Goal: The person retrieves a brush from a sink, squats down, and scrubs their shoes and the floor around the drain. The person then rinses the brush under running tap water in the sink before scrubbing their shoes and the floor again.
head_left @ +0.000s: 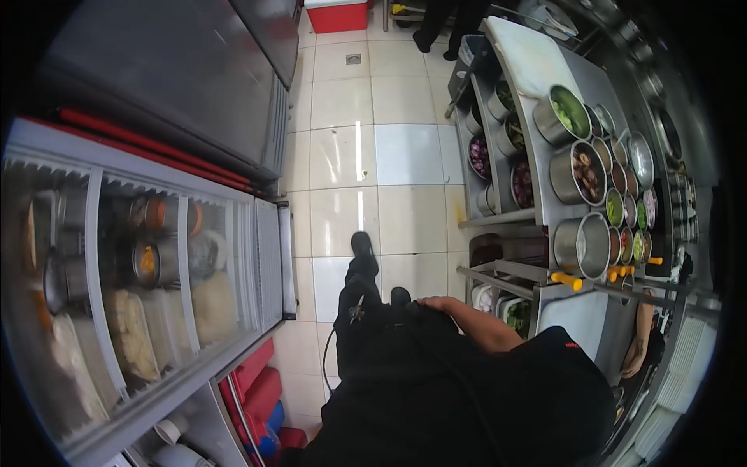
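Note:
My right hand (432, 303) hangs low beside my right thigh, against my black clothing, and its fingers are mostly hidden from above. Nothing shows in it. My left hand is out of view. Under me are my black shoe (362, 244) and dark trousers on the tiled floor (342, 218). To the right of my right hand stands a steel counter with a large empty-looking pot (581, 246), a pot of brown pieces (583, 173) and a pot of chopped greens (569, 113).
A refrigerated cabinet (268, 257) on the left holds pots and trays of food. Red bins (257, 389) stand below it. A cutting board (533, 54) lies on the counter's far end. Another person's shoes (422, 40) are ahead; a person's arm (640, 338) is at right.

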A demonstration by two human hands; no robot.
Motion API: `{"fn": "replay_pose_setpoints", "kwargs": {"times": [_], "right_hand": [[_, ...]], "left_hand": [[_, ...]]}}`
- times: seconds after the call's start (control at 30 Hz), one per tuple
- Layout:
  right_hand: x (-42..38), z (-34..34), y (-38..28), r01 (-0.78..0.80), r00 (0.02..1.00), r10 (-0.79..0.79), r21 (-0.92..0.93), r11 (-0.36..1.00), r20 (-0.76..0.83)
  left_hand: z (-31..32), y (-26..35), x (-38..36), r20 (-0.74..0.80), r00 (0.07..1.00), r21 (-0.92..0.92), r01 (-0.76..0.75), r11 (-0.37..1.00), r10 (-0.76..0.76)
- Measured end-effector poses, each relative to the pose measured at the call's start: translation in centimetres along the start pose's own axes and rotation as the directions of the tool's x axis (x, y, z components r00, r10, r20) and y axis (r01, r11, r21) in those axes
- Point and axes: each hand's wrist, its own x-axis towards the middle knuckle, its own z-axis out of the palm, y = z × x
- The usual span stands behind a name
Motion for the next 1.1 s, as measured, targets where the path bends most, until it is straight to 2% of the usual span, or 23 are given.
{"fn": "replay_pose_setpoints", "kwargs": {"times": [0.03, 0.13, 0.2, 0.23, 0.3, 0.33, 0.4, 0.43, 0.47, 0.53, 0.6, 0.63, 0.67, 0.7, 0.73, 0.77, 0.8, 0.9, 0.93, 1.0, 1.1], "right_hand": [[0.5, -0.7, -1.3, -0.043, 0.997, 0.048, 0.082, 0.996, -0.055], [1.1, -5.3, -5.6, 0.146, 0.97, -0.148, -0.026, 0.989, -0.191], [-3.6, -8.0, -10.2, 0.074, 0.946, -0.057, 0.04, 0.996, -0.32], [-0.7, -10.2, -9.7, 0.074, 0.938, -0.023, 0.136, 0.988, -0.347], [-3.3, -12.7, -13.6, 0.101, 0.862, -0.081, 0.013, 0.995, -0.5], [-4.9, -13.2, -15.5, 0.106, 0.82, -0.114, -0.047, 0.993, -0.561], [-5.8, -14.1, -18.5, 0.179, 0.729, -0.164, -0.046, 0.983, -0.664], [-6.2, -15.0, -20.1, 0.221, 0.672, -0.191, -0.052, 0.974, -0.715], [-6.5, -15.6, -21.6, 0.224, 0.656, -0.183, -0.043, 0.974, -0.732], [-6.8, -17.2, -24.0, 0.231, 0.617, -0.172, -0.032, 0.972, -0.768], [-4.2, -19.4, -24.5, 0.264, 0.523, -0.118, 0.029, 0.964, -0.844], [-3.0, -21.8, -23.7, 0.319, 0.593, -0.129, 0.085, 0.944, -0.795], [-2.1, -24.6, -23.5, 0.37, 0.654, -0.154, 0.136, 0.919, -0.74], [-2.4, -26.7, -24.6, 0.326, 0.686, -0.102, 0.178, 0.929, -0.72], [-2.8, -27.5, -25.1, 0.271, 0.725, -0.039, 0.232, 0.934, -0.687], [-2.2, -28.0, -25.2, 0.321, 0.65, -0.201, 0.025, 0.947, -0.733], [-1.4, -29.4, -26.0, 0.354, 0.556, -0.366, -0.185, 0.917, -0.746], [0.4, -33.9, -30.1, 0.531, 0.637, -0.321, 0.096, 0.842, -0.701], [0.8, -34.4, -31.0, 0.589, 0.607, -0.298, 0.166, 0.791, -0.736], [2.0, -35.1, -33.8, 0.705, 0.543, -0.239, 0.282, 0.651, -0.805], [3.5, -36.8, -37.2, 0.772, 0.569, -0.321, 0.357, 0.525, -0.757]], "left_hand": [[0.5, 1.3, 0.4, 0.013, 1.0, 0.011, 0.014, 1.0, -0.014], [2.0, 9.7, 2.3, 0.046, 0.999, 0.054, -0.012, 0.998, 0.009], [2.8, 17.7, 4.2, 0.037, 0.996, 0.082, -0.081, 0.993, 0.078], [3.1, 22.2, 5.2, 0.019, 0.993, 0.082, -0.116, 0.99, 0.115], [3.7, 33.0, 7.1, -0.051, 0.971, 0.081, -0.231, 0.97, 0.236], [4.2, 39.6, 7.6, -0.11, 0.947, 0.079, -0.295, 0.952, 0.302], [5.3, 53.6, 7.9, -0.186, 0.889, 0.092, -0.407, 0.909, 0.417], [5.1, 60.6, 9.5, -0.114, 0.872, 0.149, -0.459, 0.876, 0.476], [5.8, 66.7, 9.4, -0.084, 0.849, 0.062, -0.517, 0.854, 0.521], [8.8, 77.1, 1.6, -0.114, 0.737, 0.094, -0.659, 0.746, 0.666], [10.0, 83.9, -1.3, -0.093, 0.607, 0.147, -0.776, 0.614, 0.789], [10.9, 86.2, -4.5, -0.058, 0.523, 0.293, -0.805, 0.516, 0.85], [11.1, 87.5, -5.6, -0.043, 0.522, 0.319, -0.801, 0.507, 0.852], [11.2, 88.2, -6.0, -0.029, 0.516, 0.341, -0.8, 0.494, 0.856], [11.3, 88.0, -6.2, -0.052, 0.555, 0.244, -0.799, 0.55, 0.83], [11.3, 87.2, -6.1, -0.085, 0.641, 0.199, -0.74, 0.643, 0.763], [8.3, 85.1, 0.5, 0.089, 0.549, 0.21, -0.826, 0.523, 0.831], [8.2, 75.2, 2.4, -0.068, 0.75, 0.265, -0.622, 0.737, 0.657], [9.9, 73.4, 1.8, -0.099, 0.825, 0.241, -0.523, 0.818, 0.557], [14.2, 74.1, 1.2, -0.108, 0.927, 0.15, -0.342, 0.928, 0.359], [18.8, 78.2, 1.0, -0.055, 0.981, 0.044, -0.184, 0.982, 0.186]]}}
